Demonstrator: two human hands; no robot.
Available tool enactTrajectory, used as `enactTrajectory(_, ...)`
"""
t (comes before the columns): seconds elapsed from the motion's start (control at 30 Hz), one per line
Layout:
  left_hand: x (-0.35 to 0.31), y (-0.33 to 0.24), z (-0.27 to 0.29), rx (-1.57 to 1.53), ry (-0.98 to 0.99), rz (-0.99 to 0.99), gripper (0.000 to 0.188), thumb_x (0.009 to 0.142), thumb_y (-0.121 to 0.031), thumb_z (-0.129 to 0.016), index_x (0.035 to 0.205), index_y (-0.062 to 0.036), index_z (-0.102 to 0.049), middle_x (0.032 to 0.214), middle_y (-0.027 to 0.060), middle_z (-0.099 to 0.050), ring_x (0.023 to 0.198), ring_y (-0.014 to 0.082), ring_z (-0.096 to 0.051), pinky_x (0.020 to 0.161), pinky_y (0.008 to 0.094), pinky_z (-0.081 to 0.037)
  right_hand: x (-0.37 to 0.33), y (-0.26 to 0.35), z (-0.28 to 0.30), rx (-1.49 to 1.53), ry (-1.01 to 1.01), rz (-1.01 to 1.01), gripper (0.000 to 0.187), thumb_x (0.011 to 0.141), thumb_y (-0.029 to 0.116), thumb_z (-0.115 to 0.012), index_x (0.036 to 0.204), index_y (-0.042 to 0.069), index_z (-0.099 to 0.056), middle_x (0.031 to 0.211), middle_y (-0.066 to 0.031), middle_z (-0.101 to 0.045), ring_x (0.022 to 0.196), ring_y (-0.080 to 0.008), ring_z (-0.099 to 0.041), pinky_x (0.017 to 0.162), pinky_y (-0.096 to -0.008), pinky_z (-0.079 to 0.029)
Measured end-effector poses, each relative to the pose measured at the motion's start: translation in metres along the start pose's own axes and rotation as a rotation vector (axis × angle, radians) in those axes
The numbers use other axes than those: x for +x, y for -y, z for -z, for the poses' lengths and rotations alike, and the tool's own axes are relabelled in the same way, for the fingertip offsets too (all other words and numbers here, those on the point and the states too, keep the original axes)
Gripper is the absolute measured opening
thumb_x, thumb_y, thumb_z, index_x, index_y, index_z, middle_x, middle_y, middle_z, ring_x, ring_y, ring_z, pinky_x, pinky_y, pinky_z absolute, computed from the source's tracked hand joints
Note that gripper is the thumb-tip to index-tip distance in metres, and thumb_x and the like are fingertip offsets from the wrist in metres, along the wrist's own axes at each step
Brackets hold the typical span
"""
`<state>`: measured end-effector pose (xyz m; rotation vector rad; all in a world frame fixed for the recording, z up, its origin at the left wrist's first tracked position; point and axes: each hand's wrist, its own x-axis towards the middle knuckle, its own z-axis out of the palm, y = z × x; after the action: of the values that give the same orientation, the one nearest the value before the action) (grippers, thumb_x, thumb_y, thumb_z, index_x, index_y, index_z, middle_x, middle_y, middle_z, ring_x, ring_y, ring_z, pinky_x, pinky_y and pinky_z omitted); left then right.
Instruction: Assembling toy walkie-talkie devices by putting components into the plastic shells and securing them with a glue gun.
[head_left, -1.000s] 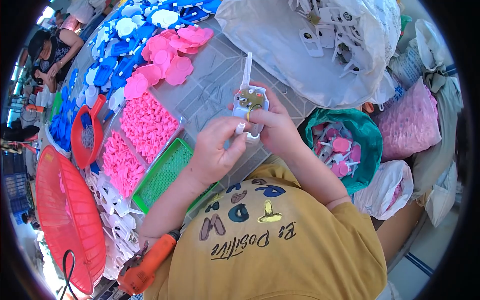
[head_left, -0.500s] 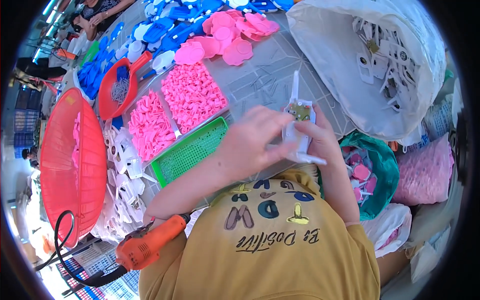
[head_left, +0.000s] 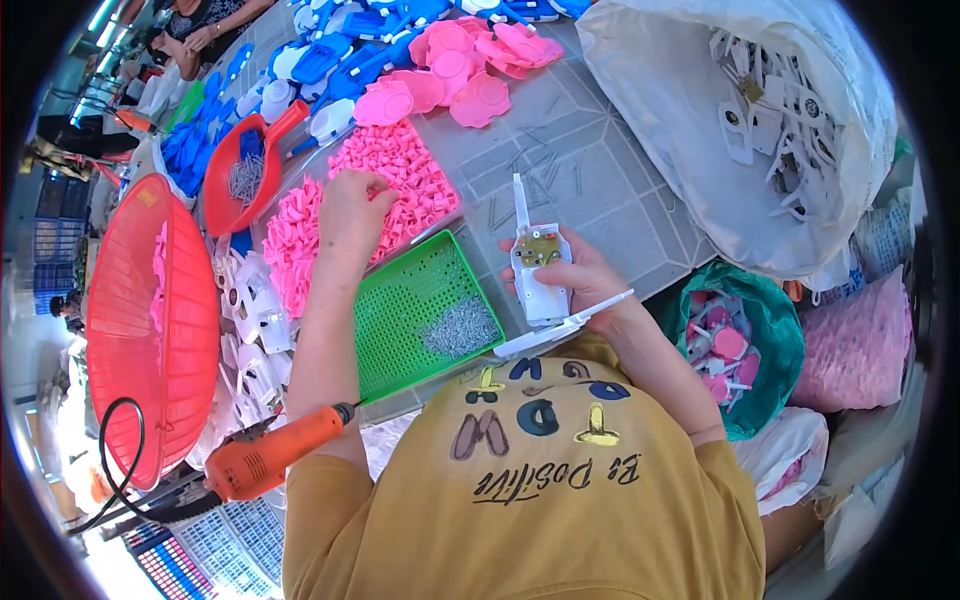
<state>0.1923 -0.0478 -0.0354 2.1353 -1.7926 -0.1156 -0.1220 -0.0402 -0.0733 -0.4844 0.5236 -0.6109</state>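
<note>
Right hand (head_left: 585, 285) grasps a white plastic housing (head_left: 540, 275), fingers wrapped round its lower half, the open face turned up so a small round circuit board (head_left: 541, 247) shows near the top, with a thin white stalk rising from it toward the grey table (head_left: 600, 190); a second white piece (head_left: 565, 325) juts out sideways beneath that hand. Left hand (head_left: 352, 205) is out over the heap of small pink plastic parts (head_left: 400, 180), fingers curled down into them, pinching at the pile, though whether a piece is actually caught between the fingertips I cannot tell. Between the two hands lies a green perforated tray (head_left: 400, 300) with a little mound of silver screws (head_left: 460, 328) in its near corner. An orange power screwdriver (head_left: 270, 455) lies by the left elbow, cable looping off. Further left, a big red basket (head_left: 150, 320); a red scoop (head_left: 240, 165) holds more metal bits; blue and pink shells spread across the far table; a clear bag of white housings (head_left: 770, 130) bulges at the right
</note>
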Motion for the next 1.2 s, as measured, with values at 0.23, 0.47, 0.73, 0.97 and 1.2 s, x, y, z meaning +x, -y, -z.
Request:
enactTrajectory(0.23, 0.001, 0.007, 0.003, -0.583, 0.077, 0.151, 0.019, 0.081, -0.010, -0.073, 0.097, 0.0006, -0.071, 0.084, 0.0090, -0.071, 0.077, 0.0157, -0.067, 0.072, 0.0298, -0.052, 0.005, -0.008, 0.007, -0.059, 0.006, -0.002, 0.060, 0.080, -0.005, -0.064, 0.135, 0.000, -0.041, 0.137, -0.0223, -0.053, 0.110, -0.0318, -0.064, 0.095, -0.0456, -0.054)
enactTrajectory(0.47, 0.012, 0.000, 0.008, -0.282, 0.076, -0.002, 0.020, 0.081, -0.011, -0.074, 0.097, 0.0006, -0.071, 0.084, 0.0096, -0.069, 0.079, 0.0162, -0.065, 0.074, 0.0313, -0.052, 0.004, -0.006, 0.006, -0.097, 0.024, -0.007, 0.057, 0.081, -0.005, -0.062, 0.134, 0.002, -0.042, 0.135, -0.0206, -0.054, 0.110, -0.0294, -0.064, 0.092, -0.0441, -0.055)
enactTrajectory(0.73, -0.002, -0.029, -0.003, -0.231, 0.219, -0.167, 0.021, 0.078, -0.012, -0.071, 0.095, -0.0006, -0.073, 0.096, 0.0180, -0.069, 0.095, 0.0315, -0.067, 0.084, 0.0412, -0.052, 0.005, -0.008, 0.008, -0.105, 0.030, -0.014, 0.058, 0.081, -0.005, -0.061, 0.135, 0.003, -0.041, 0.135, -0.0198, -0.054, 0.111, -0.0287, -0.063, 0.091, -0.0432, -0.055)
enactTrajectory(0.97, -0.004, -0.033, -0.005, -0.376, 0.295, -0.022, 0.023, 0.079, -0.006, -0.067, 0.101, -0.0014, -0.073, 0.094, 0.0180, -0.071, 0.092, 0.0311, -0.068, 0.084, 0.0389, -0.053, 0.004, -0.008, 0.008, -0.117, 0.053, -0.015, 0.057, 0.082, -0.004, -0.062, 0.135, 0.004, -0.041, 0.135, -0.0191, -0.053, 0.113, -0.0296, -0.062, 0.092, -0.0443, -0.055)
enactTrajectory(1.2, -0.006, -0.022, -0.007, -0.428, 0.206, -0.017, 0.021, 0.084, -0.006, -0.066, 0.104, -0.0023, -0.072, 0.101, 0.0150, -0.070, 0.092, 0.0246, -0.069, 0.086, 0.0336, -0.052, 0.001, -0.007, 0.006, -0.077, 0.037, -0.016, 0.055, 0.081, -0.008, -0.059, 0.132, 0.002, -0.042, 0.133, -0.0176, -0.056, 0.113, -0.0302, -0.063, 0.089, -0.0428, -0.057)
